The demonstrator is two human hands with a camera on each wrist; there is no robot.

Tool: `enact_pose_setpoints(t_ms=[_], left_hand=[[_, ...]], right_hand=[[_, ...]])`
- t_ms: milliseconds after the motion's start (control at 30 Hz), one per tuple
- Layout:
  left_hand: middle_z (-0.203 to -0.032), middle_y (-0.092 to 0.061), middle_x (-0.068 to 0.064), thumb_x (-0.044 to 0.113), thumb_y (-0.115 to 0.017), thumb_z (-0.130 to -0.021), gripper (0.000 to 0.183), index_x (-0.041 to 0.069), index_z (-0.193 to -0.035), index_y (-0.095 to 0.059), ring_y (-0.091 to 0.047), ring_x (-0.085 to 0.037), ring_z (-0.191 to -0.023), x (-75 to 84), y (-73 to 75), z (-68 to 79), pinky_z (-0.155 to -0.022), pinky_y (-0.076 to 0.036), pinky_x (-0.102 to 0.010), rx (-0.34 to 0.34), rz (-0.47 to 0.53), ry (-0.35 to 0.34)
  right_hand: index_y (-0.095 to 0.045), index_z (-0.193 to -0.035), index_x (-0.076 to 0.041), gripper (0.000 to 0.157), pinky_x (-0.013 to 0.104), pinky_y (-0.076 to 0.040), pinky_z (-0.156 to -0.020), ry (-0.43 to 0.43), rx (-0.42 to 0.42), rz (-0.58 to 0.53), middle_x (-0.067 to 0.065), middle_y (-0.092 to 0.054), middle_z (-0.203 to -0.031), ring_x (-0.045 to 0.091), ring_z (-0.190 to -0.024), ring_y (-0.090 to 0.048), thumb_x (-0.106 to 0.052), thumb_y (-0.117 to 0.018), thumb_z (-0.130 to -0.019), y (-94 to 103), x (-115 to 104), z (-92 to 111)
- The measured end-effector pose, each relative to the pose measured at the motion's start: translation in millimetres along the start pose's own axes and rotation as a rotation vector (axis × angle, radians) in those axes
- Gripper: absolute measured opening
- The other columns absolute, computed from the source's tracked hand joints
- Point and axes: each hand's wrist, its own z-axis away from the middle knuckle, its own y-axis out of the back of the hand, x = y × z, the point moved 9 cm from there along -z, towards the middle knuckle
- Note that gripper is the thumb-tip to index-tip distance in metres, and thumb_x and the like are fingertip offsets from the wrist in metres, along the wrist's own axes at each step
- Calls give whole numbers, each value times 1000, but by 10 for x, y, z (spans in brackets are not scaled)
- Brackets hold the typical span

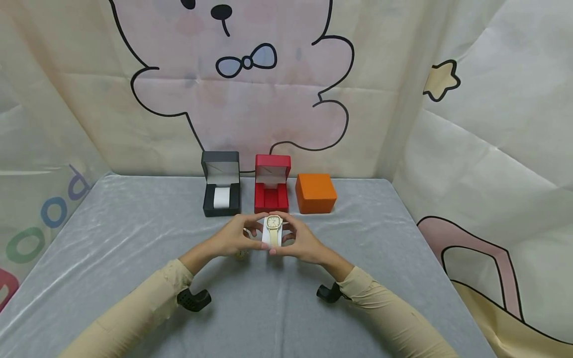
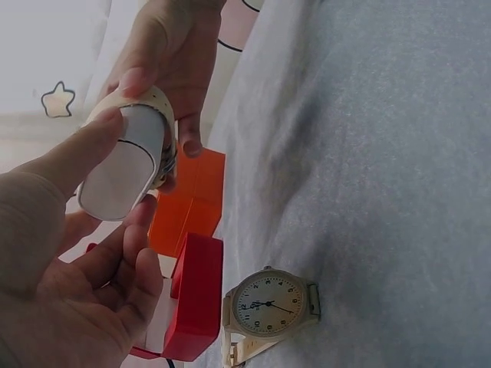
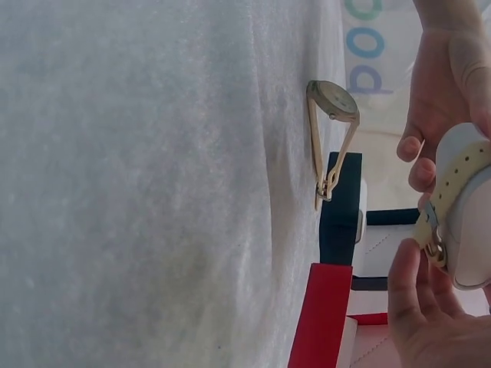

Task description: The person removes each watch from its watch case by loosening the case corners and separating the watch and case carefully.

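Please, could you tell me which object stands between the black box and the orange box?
The open red box stands between the black box and the orange box. The head view shows all three in a row.

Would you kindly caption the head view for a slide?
Left hand and right hand hold a watch looped around a white cushion before open black box, open red box and orange box.

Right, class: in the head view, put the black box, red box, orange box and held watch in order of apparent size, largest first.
1. Black box and red box, both open: too alike to rank surely.
2. Orange box, looking shorter than both.
3. Held watch, clearly smallest.
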Motion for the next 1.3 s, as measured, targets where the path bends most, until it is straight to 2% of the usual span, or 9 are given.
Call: enact_pose_setpoints(t_ms=[233, 533, 700, 867, 1033, 1167, 1300], left_hand=[[-116, -72, -14, 18, -85, -82, 74, 7, -147, -52, -58, -24, -95, 4, 27, 1, -78, -52, -35, 18, 1, 1], [-115, -72, -12, 19, -86, -81, 72, 10, -144, -54, -59, -29, -97, -36, 34, 9, -78, -52, -34, 45, 24, 25], [-113, -73, -12, 20, -87, -80, 72, 10, -143, -55, -58, -27, -96, -38, 35, 23, -78, -51, -35, 59, 28, 30], [-112, -73, -13, 19, -87, -80, 72, 8, -144, -54, -60, -29, -95, -38, 33, 33, -77, -51, -37, 67, 26, 15], [-110, -74, -12, 20, -87, -80, 74, 7, -145, -53, -60, -23, -90, -28, 38, 34, -76, -52, -35, 74, 11, 5], [-109, -75, -9, 21, -88, -79, 77, 8, -146, -52, -59, -19, -87, -25, 43, 30, -76, -53, -34, 80, 9, 23], [-108, -75, -8, 22, -88, -79, 77, 9, -146, -53, -60, -20, -87, -25, 45, 25, -77, -52, -34, 78, 11, 33]], right_hand=[[-46, -146, -19, 77, 33, -57, -89, 31, 30, 9, 2, -53, -142, 23, -110, -58, -17, -86, -80, 22, -12, -14], [-45, -146, -17, 76, 33, -57, -88, 45, 49, 9, 5, -53, -140, 24, -110, -58, -18, -85, -81, 28, -33, -15], [-45, -147, -17, 76, 35, -57, -87, 36, 54, 12, 5, -54, -140, 25, -107, -60, -15, -83, -81, 21, -23, -6], [-41, -151, -14, 83, 40, -57, -87, 28, 52, 27, 8, -49, -148, 29, -110, -61, -8, -83, -81, 3, -34, -5], [-35, -156, -12, 89, 43, -57, -88, 2, 61, 30, 13, -46, -151, 33, -112, -61, -6, -82, -81, -7, -49, -10], [-38, -154, -14, 83, 37, -58, -87, -6, 66, 33, 10, -49, -147, 31, -109, -62, -8, -80, -83, 4, -52, -17], [-41, -151, -16, 78, 34, -58, -85, 3, 54, 27, 8, -51, -145, 29, -109, -63, -9, -80, -84, 14, -64, -21]])
